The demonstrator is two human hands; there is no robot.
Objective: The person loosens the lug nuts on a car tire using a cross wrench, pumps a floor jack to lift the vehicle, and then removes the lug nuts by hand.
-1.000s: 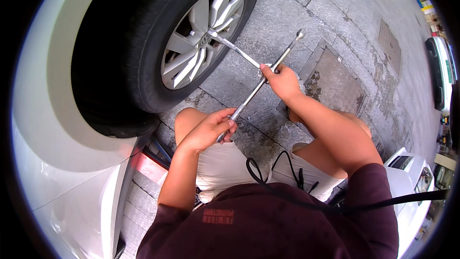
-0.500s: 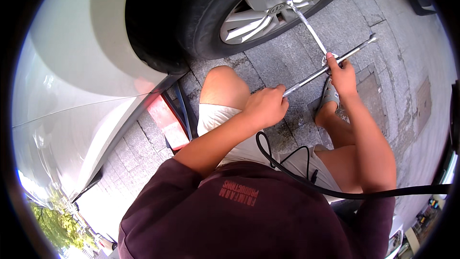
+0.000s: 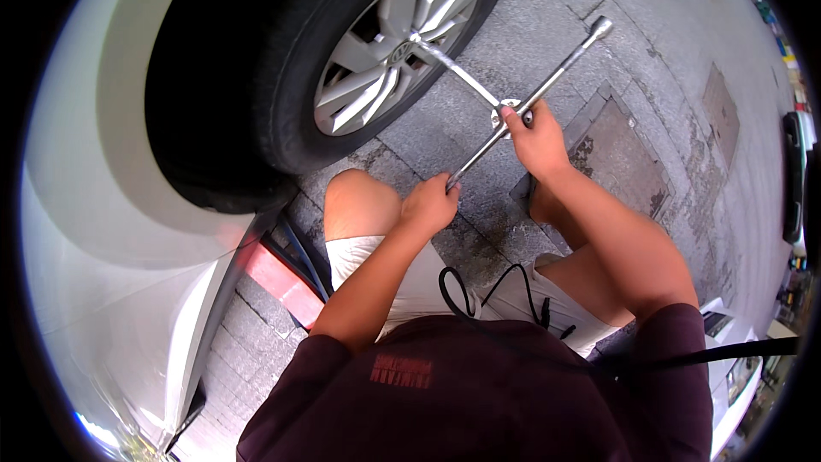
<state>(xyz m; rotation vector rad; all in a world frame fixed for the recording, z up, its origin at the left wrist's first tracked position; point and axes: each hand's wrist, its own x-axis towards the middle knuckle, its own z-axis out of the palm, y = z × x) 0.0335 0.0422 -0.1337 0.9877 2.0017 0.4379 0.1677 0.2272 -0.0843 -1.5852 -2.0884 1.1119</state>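
Observation:
Both of my hands are on a chrome four-way lug wrench (image 3: 558, 70). My left hand (image 3: 430, 205) is closed round the end of the near arm of its crossbar. Close to the hub of the cross, my right hand (image 3: 539, 139) grips the wrench, thumb over the joint. One arm of the wrench runs to the silver alloy wheel (image 3: 355, 101), its end meeting the rim just beside the centre cap. Whether a nut sits in that socket cannot be made out. The black tyre (image 3: 286, 111) stands under the arch of a light-coloured car (image 3: 111, 154).
A red object with a dark frame (image 3: 282, 282) lies by the car's sill, left of my knee. Grey stone paving (image 3: 479, 231) surrounds the wheel, with a metal cover plate (image 3: 624, 162) on the right. A black cable (image 3: 701, 352) crosses from the right over my shirt.
The wheel and wrench now appear further left as my view has shifted. The wrench's crossbar stands at a steeper angle, and both hands have kept hold of it.

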